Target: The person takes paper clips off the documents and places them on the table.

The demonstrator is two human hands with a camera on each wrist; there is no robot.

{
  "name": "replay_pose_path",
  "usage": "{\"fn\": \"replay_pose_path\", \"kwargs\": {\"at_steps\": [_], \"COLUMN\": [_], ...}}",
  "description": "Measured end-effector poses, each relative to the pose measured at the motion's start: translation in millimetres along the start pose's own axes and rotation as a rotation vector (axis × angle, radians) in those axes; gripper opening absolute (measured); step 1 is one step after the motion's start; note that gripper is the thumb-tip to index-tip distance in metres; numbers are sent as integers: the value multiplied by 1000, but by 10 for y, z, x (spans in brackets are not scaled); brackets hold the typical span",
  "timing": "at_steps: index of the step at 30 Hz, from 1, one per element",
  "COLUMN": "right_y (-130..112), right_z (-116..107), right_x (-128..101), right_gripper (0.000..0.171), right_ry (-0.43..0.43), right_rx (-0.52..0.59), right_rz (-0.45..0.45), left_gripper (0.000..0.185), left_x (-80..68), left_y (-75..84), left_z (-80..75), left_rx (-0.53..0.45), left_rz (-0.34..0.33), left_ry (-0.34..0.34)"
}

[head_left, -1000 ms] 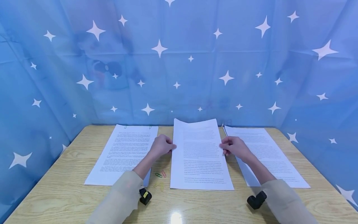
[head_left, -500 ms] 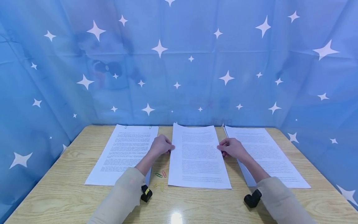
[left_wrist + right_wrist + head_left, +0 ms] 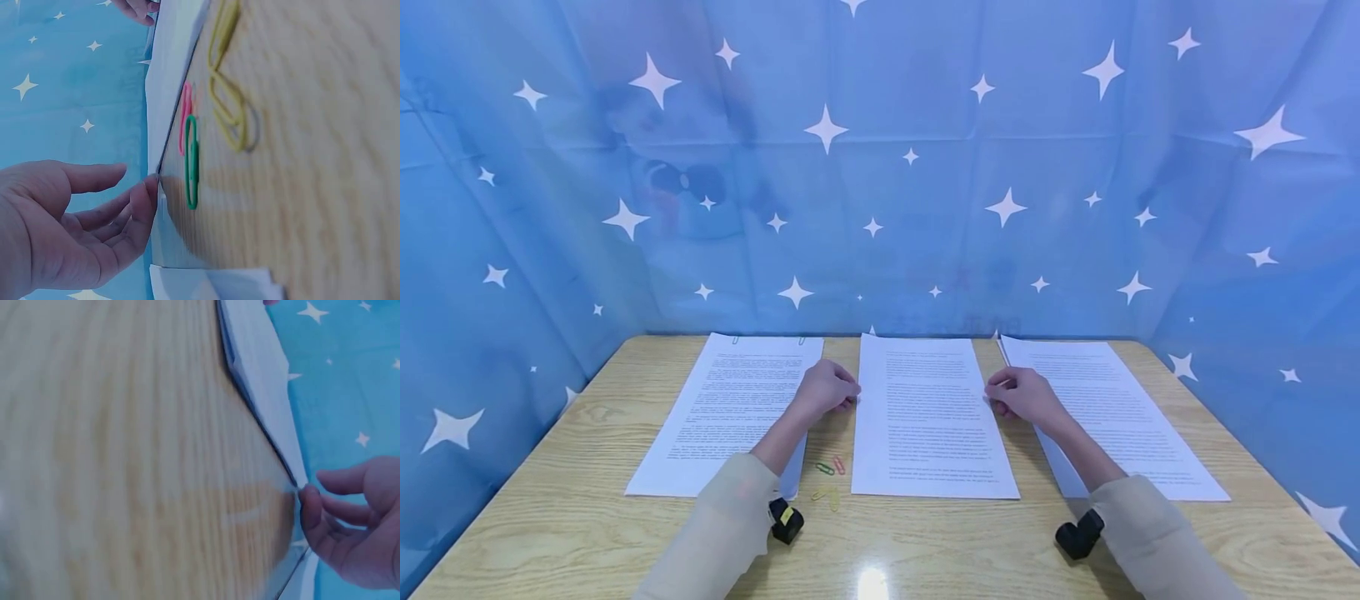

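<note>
A: From the head view, where do we stand?

B: The middle printed sheet (image 3: 929,417) lies flat on the wooden table (image 3: 587,517), between two other printed pages. Our left hand (image 3: 824,390) sits at its 9 o'clock edge, our right hand (image 3: 1022,394) at its 3 o'clock edge, fingers loosely curled at the paper's border.

A: And the left wrist view?

B: Our left fingers (image 3: 134,209) are relaxed, one tip touching the sheet's edge (image 3: 169,94), gripping nothing. Green (image 3: 191,162), pink (image 3: 185,115) and yellow paper clips (image 3: 225,94) lie just beside it.

A: The right wrist?

B: Our right fingertips (image 3: 310,509) touch the sheet's edge (image 3: 265,381), hand slack, clasping nothing.
</note>
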State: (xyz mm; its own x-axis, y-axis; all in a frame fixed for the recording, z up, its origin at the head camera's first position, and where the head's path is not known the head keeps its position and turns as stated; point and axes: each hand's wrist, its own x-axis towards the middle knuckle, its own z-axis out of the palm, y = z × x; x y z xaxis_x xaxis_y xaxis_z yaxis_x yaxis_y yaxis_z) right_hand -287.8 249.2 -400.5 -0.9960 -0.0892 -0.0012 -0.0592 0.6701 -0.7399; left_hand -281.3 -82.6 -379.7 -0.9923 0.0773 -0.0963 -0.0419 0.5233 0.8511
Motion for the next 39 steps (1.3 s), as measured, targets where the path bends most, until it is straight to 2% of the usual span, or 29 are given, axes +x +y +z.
{"fn": "replay_pose_path", "kwargs": {"at_steps": [8,17,26,34,39], "right_y": [-134,-361,-572,-784,-908], "right_z": [8,128,327,518,680], "right_x": [-42,-117,-127,-149,-127], "right_gripper": [25,27,26,27,26], "right_ry": [41,38,10,-57,-97], "right_rx": [-6,45,108,182,218], "right_rz": [-33,-82,-110,-106,-108], "left_gripper": [16,15,14,15,17], "left_x": [-84,-211,-312,-388,-430], "left_y": [-1,-38,-143,-256,-327], "left_z": [-47,-164,-319,-504,-648], "left_rx": [37,94,133,124,163], "left_rz": [35,79,95,129,129], "left_ry": [34,59,68,49,44]}}
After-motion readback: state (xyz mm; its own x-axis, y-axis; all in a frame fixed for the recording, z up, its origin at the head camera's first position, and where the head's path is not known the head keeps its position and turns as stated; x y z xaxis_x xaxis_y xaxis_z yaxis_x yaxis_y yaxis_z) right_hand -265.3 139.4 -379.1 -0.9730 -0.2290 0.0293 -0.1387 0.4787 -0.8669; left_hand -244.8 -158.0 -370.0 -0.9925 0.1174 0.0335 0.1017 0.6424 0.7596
